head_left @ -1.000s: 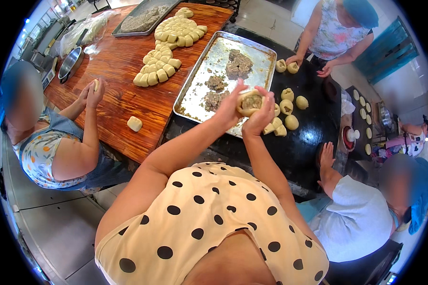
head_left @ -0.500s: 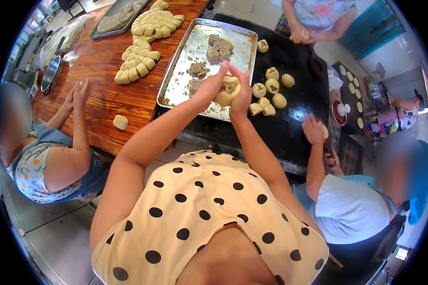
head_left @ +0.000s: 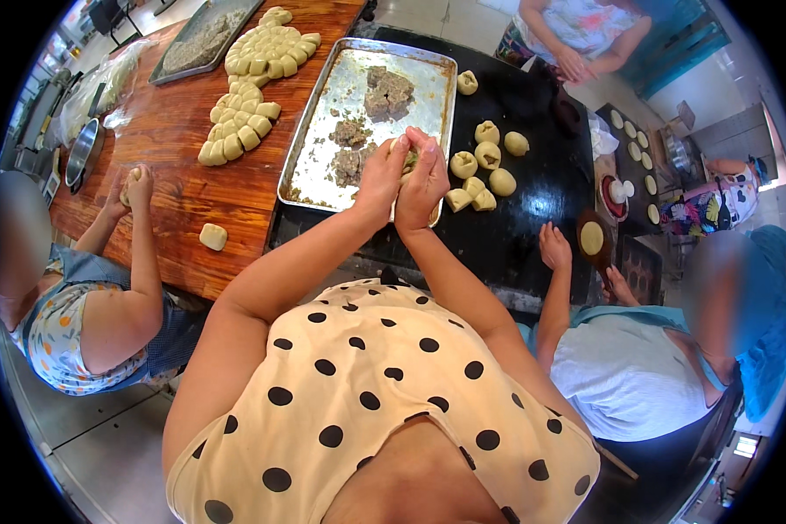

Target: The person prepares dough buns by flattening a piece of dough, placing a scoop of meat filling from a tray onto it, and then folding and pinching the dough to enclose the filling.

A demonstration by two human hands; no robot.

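Note:
Cupped together above the near edge of the metal tray [head_left: 323, 105], my left hand [head_left: 379, 182] and my right hand [head_left: 424, 185] close around a dough ball with filling [head_left: 409, 162]. Only a small part of the dough shows between my fingers. Clumps of grey-brown filling [head_left: 388, 93] lie on the tray. Right of my hands, several filled dough balls [head_left: 487, 156] and a few pale cut dough pieces [head_left: 459, 200] sit on the black worktop [head_left: 515, 227].
On the wooden table [head_left: 157, 113] are rows of cut dough [head_left: 236, 122], a loose dough piece [head_left: 213, 236] and another filling tray [head_left: 203, 44]. At left a person's hands [head_left: 135, 188] knead dough. The right person holds a paddle with a dough disc [head_left: 592, 237]; another person stands across.
My hands have closed over the open dough cup, hiding most of it. The right person's hand has come away from the dough disc, which now shows on the paddle.

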